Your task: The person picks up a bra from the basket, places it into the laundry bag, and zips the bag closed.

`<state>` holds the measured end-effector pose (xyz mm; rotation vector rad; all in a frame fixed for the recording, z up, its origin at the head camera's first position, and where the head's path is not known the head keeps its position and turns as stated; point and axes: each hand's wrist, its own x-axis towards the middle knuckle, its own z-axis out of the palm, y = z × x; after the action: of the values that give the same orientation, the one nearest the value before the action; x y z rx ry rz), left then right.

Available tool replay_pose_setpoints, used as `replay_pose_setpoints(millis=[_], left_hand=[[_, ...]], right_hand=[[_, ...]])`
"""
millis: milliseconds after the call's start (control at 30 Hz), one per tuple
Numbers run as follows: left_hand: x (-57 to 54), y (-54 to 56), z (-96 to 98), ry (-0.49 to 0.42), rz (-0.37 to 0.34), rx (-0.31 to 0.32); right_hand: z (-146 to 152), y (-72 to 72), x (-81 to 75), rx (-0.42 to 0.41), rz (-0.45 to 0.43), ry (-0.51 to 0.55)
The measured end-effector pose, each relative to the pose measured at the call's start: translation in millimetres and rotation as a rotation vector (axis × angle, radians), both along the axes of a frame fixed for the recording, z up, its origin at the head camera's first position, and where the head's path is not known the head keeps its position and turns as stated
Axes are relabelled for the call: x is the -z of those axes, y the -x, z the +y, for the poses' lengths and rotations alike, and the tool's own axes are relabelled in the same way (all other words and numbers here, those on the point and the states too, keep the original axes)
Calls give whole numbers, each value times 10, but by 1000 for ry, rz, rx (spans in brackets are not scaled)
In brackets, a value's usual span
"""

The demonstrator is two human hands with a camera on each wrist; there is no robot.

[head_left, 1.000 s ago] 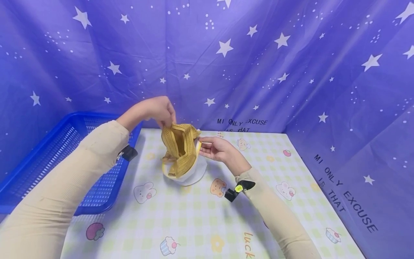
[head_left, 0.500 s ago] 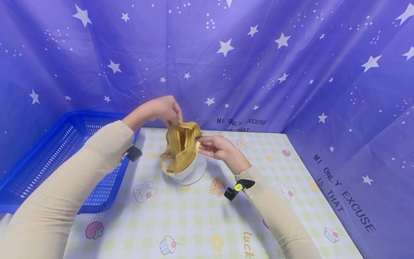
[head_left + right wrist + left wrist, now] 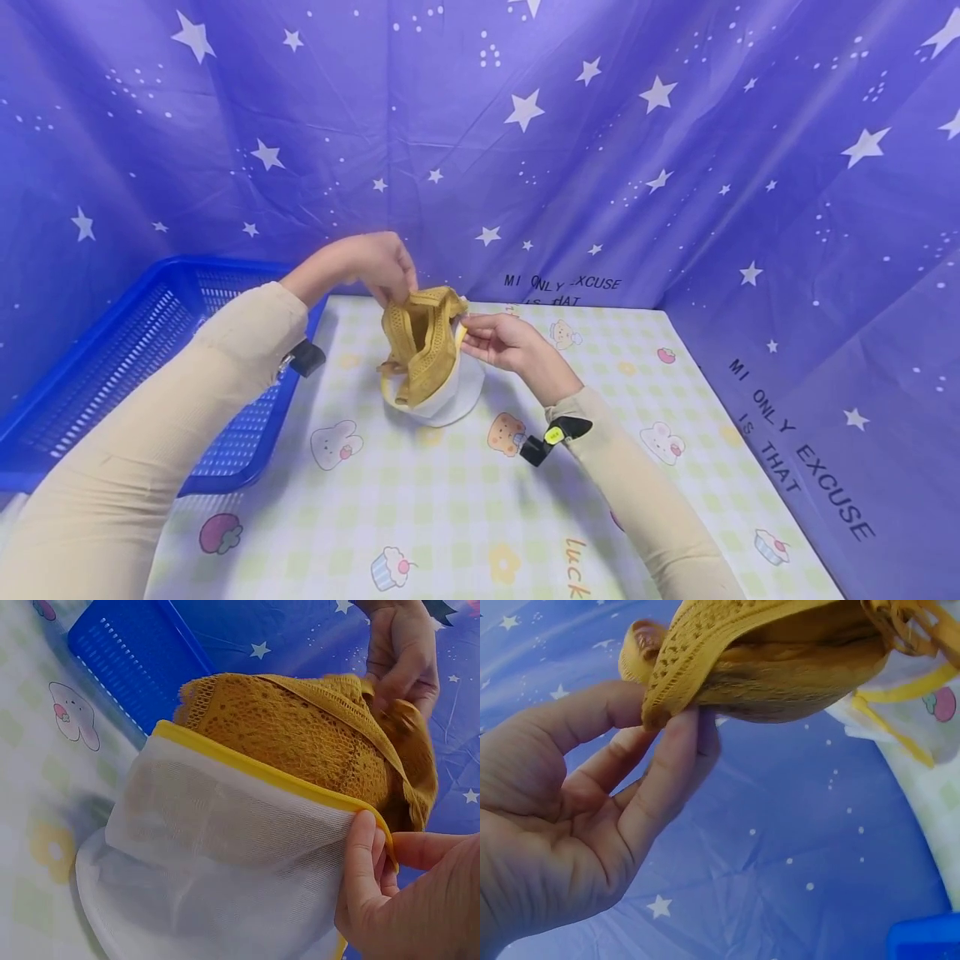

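A mustard-yellow lace bra (image 3: 435,358) stands folded, partly inside a white mesh laundry bag (image 3: 453,400) with a yellow-trimmed mouth. My left hand (image 3: 378,265) pinches the bra's upper edge from above; in the left wrist view, thumb and fingertips meet on its lace border (image 3: 679,675). On the other side, my right hand (image 3: 501,342) pinches the yellow rim (image 3: 262,776) of the bag between thumb and fingers. The right wrist view shows the bra rising out of the bag mouth, its lower part hidden behind the mesh. Straps (image 3: 907,626) hang at the bra's far end.
A blue perforated basket (image 3: 262,467) stands on the left, under my left forearm. The table wears a checked cloth (image 3: 450,508) with cartoon prints. Purple star-patterned curtains (image 3: 465,133) rise behind the table and along its right side.
My left hand has shifted a little to the right, then dipped slightly, and the bra's top edge moved with it. The right hand stays at the bag's rim.
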<state>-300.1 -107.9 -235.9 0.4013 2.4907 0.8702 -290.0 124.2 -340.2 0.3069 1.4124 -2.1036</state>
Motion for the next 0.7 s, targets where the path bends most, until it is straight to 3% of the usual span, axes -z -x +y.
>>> replay_pose_setpoints(millis=[200,433,700], left_hand=[[100,17,74,-167,78,-75],[135,35,148,-274,225,-196],[121,37,159,-385,234,-319]], right_hand=[[-20,20,22,52,-30,34],[-53,15,31,118,-63,108],[-70,-5,29,144,-74,140]])
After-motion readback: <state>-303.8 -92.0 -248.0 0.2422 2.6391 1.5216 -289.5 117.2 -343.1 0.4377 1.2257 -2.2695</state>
